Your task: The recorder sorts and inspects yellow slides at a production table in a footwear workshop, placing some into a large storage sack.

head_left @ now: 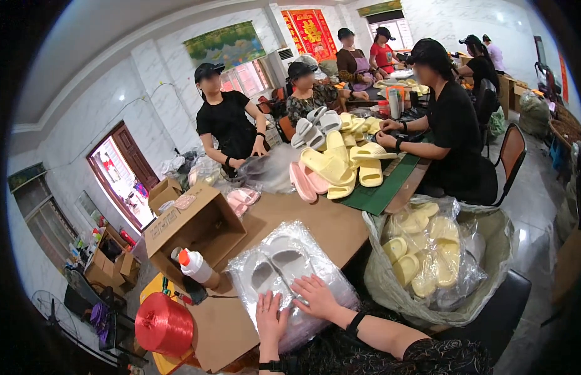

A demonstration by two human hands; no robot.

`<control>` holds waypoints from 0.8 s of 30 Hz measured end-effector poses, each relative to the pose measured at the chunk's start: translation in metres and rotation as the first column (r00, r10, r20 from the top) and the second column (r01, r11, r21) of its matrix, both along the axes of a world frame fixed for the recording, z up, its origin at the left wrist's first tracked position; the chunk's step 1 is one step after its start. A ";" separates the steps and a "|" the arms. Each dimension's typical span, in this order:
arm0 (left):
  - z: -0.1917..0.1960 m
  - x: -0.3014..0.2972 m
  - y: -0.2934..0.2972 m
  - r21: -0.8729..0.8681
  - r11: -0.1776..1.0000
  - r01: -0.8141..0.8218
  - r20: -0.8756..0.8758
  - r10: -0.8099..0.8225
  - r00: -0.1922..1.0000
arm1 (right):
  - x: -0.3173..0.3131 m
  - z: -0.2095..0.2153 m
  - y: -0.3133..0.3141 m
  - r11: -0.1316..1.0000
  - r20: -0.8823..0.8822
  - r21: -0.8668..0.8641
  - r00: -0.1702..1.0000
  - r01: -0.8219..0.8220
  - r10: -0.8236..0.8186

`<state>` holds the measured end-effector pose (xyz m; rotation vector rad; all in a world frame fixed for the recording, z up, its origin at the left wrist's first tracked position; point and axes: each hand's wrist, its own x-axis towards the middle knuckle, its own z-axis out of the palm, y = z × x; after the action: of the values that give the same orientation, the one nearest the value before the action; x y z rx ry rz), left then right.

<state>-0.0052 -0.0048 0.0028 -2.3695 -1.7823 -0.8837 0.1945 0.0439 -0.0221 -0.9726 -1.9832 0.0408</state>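
Observation:
A pair of grey slide sandals (282, 265) lies inside or under clear plastic, on top of a stack of clear plastic bags (331, 275) at the table's near edge. My left hand (272, 317) rests flat on the plastic near the left sandal's lower end, fingers extended. Just right of it, my right hand (317, 296) lies flat with fingers spread, touching the plastic by the other sandal. Neither hand grips anything. The exact layering of sandals and bags is hard to make out.
Left of the stack are an open cardboard box (193, 231), a white bottle with an orange cap (197, 267) and a red twine spool (164, 323). Yellow sandals (334, 164) are heaped ahead. A large sack (378, 281) of bagged sandals stands at right. Co-workers (453, 119) surround the table.

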 end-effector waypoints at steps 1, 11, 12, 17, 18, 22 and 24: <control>0.001 0.001 0.001 0.010 1.000 0.006 0.004 -0.006 1.000 | 0.001 -0.001 0.001 1.000 0.002 0.001 1.000 0.003 -0.003; 0.002 0.005 -0.002 0.013 1.000 0.007 0.045 -0.007 0.999 | 0.001 -0.004 0.000 1.000 -0.012 -0.013 1.000 0.007 -0.007; 0.000 0.004 -0.004 0.017 1.000 0.000 0.047 -0.001 0.999 | 0.000 -0.006 0.000 1.000 -0.017 -0.016 1.000 0.005 -0.005; -0.005 0.001 -0.011 0.002 1.000 -0.011 0.050 0.011 0.999 | 0.019 0.009 -0.001 0.970 -0.101 -0.146 0.978 -0.195 0.182; -0.006 0.000 -0.011 -0.016 1.000 -0.010 0.055 0.011 0.998 | 0.029 0.027 -0.003 0.950 -0.180 -0.229 0.968 -0.212 0.173; 0.003 0.001 -0.008 -0.009 1.000 -0.016 0.039 0.017 0.999 | 0.081 0.109 0.010 0.997 -0.320 -0.004 0.945 0.076 -0.073; 0.007 0.005 -0.006 -0.027 0.999 -0.039 0.081 0.041 0.996 | 0.106 0.194 -0.005 0.993 -0.432 0.052 0.899 0.105 -0.072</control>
<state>-0.0004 -0.0111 0.0096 -2.3363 -1.8739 -0.9715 0.3006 0.0394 0.1714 -0.9144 -1.5227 0.1198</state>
